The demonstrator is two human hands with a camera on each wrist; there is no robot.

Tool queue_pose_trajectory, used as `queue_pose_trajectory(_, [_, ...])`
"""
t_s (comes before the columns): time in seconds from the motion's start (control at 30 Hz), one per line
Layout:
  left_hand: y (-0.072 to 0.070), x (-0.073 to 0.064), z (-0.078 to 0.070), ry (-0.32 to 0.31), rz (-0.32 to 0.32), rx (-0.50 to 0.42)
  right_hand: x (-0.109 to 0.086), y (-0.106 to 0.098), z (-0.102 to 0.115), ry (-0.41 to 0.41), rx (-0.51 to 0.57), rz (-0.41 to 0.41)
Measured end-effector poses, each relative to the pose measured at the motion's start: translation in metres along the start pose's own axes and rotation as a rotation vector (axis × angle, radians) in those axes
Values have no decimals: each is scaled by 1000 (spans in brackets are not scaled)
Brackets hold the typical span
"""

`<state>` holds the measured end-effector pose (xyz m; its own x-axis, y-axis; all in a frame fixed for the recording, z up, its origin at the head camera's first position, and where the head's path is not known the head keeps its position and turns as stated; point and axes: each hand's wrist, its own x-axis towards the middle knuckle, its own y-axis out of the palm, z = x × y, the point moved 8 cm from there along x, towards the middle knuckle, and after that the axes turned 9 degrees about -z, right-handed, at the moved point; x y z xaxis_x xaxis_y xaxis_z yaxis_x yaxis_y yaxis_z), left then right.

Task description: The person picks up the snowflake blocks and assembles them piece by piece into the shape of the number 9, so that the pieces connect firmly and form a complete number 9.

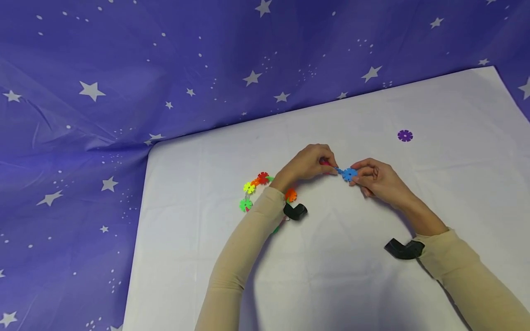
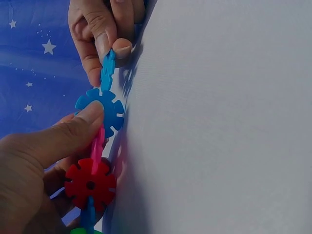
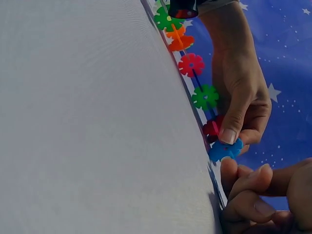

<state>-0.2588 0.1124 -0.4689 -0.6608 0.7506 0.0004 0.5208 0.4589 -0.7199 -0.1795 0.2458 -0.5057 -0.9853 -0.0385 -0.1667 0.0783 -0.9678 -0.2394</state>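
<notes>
My left hand [image 1: 310, 162] pinches a blue slotted snowflake disc [image 2: 113, 113] at the end of a colourful chain, its thumb across the face. Opposite it, my right hand [image 1: 381, 180] pinches another blue disc [image 1: 349, 174] between thumb and fingers. The two blue discs meet slot to slot, set crosswise, in the left wrist view. Behind the left thumb the chain runs on through a pink disc [image 2: 97, 151], a red disc [image 2: 90, 185] and a green disc [image 3: 205, 97]. The left forearm hides part of the chain in the head view.
The far part of the chain curves on the white-covered table [image 1: 331, 285], with a yellow disc [image 1: 249, 187] and another green disc [image 1: 245, 205]. A loose purple disc [image 1: 405, 135] lies at the back right. Purple star-patterned cloth [image 1: 165, 69] hangs behind the table.
</notes>
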Motion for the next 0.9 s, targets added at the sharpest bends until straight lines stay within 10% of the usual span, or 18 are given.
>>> queue_pose_trajectory(0.9, [3, 2, -1, 5, -16, -41, 7, 7, 4, -8, -3, -63])
